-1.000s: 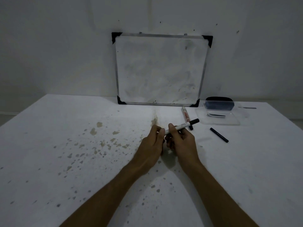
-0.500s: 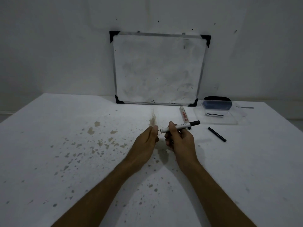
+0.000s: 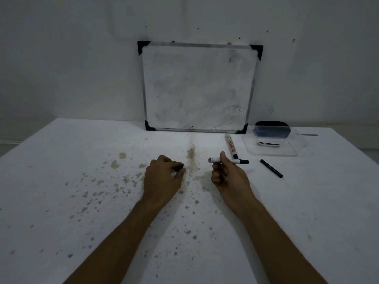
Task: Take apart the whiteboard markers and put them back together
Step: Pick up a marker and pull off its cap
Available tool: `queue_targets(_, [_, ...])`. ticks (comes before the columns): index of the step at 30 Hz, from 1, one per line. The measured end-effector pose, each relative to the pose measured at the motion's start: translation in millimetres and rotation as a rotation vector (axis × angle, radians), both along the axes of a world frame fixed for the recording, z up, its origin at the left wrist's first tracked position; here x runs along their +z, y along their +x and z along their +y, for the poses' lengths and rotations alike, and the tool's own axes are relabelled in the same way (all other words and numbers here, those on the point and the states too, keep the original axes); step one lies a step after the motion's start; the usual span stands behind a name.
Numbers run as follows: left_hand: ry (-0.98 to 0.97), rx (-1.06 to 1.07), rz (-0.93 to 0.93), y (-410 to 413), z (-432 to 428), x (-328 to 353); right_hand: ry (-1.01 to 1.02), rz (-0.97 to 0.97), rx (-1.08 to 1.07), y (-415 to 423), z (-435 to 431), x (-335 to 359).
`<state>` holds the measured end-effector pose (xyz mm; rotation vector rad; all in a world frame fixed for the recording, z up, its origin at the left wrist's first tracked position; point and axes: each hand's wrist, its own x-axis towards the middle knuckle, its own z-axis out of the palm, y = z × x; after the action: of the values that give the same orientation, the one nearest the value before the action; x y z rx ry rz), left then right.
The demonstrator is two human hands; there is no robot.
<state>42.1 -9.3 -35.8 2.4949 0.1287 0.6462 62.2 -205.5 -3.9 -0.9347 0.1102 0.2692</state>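
Head view: a white, brown-speckled surface (image 3: 61, 181) runs back to a pale wall, where one smudged whiteboard (image 3: 198, 87) with black corner caps leans upright, its lower edge on the surface. Nothing lies between the two hands except a brown stain (image 3: 191, 154).

The right hand (image 3: 228, 177) is curled, thumb up, pinching one white marker barrel (image 3: 215, 160) that lies roughly level; its black end (image 3: 244, 161) points right and its pale end is bare. The left hand (image 3: 164, 177) rests knuckles-up on the surface, well apart from the right, fingers bunched around a small dark piece (image 3: 179, 168); what that piece is I cannot tell.

Just behind the right hand a second marker (image 3: 230, 145), white with red print, lies on the surface pointing toward the whiteboard, its dark tip close to the held barrel. To the right lies one loose slim black stick (image 3: 271, 171), apart from everything. Farther back right sits one clear plastic tray (image 3: 270, 149) holding a dark, thin item (image 3: 268, 143), with one dark-lidded clear box (image 3: 271, 131) at its rear edge.

Counted: two markers, one loose black stick, one tray, one box, one whiteboard.
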Motion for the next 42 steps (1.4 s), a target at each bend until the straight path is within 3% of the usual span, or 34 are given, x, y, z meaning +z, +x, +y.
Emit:
queue_targets(6, [0.036,0.030,0.058,-4.2,-7.2,3.7,-0.043,-0.014,0.006,-2.1,0.7,1.3])
queue_targets(8, [-0.040,-0.009,-0.006,-6.7,-13.0,8.9,-0.036,-0.012,0.003,-1.6,-0.1,0.2])
queue_targets(9, [-0.156,-0.049,-0.058,-8.8,-18.0,14.1,-0.031,-0.008,0.001,-0.9,-0.5,-0.6])
queue_targets(11, [-0.570,-0.164,-0.068,-13.1,-31.6,27.7,-0.028,0.002,-0.005,-0.4,-0.4,-2.1])
queue_targets(13, [-1.134,-0.300,0.052,-17.5,-47.3,39.0,-0.031,-0.004,-0.018,-0.9,0.7,-3.0])
queue_targets(15, [-1.565,-0.361,0.199,-22.0,-58.7,40.0,-0.077,-0.050,-0.046,-2.6,1.5,-3.3])
queue_targets(19, [-1.902,-0.346,0.357,-23.4,-54.9,32.7,-0.306,-0.155,-0.108,-10.8,5.1,0.2])
queue_targets(24, [-1.997,-0.456,0.438,-17.7,-41.5,33.4,-0.572,-0.444,-0.206,-25.8,11.9,23.7])
queue_targets(28, [-2.013,-0.447,0.457,-19.0,-42.4,31.9,-0.553,-0.724,-0.275,-55.3,24.2,44.3])
queue_targets(29, [-2.022,-0.438,0.458,-18.6,-41.4,31.0,-0.641,-0.796,-0.241,-60.8,29.5,39.0])
queue_targets(31, [-2.039,-0.460,0.477,-18.9,-39.2,29.4,-1.024,-0.903,-0.169,-64.3,41.5,14.9])
queue_targets(33, [-2.065,-0.505,0.477,-18.3,-38.1,29.1,-1.255,-0.903,-0.170,-60.9,50.5,-5.3])
queue_targets(42, [-2.078,-0.480,0.520,-15.4,-34.9,28.9,-1.090,-0.846,-0.284,-57.7,48.5,0.3])
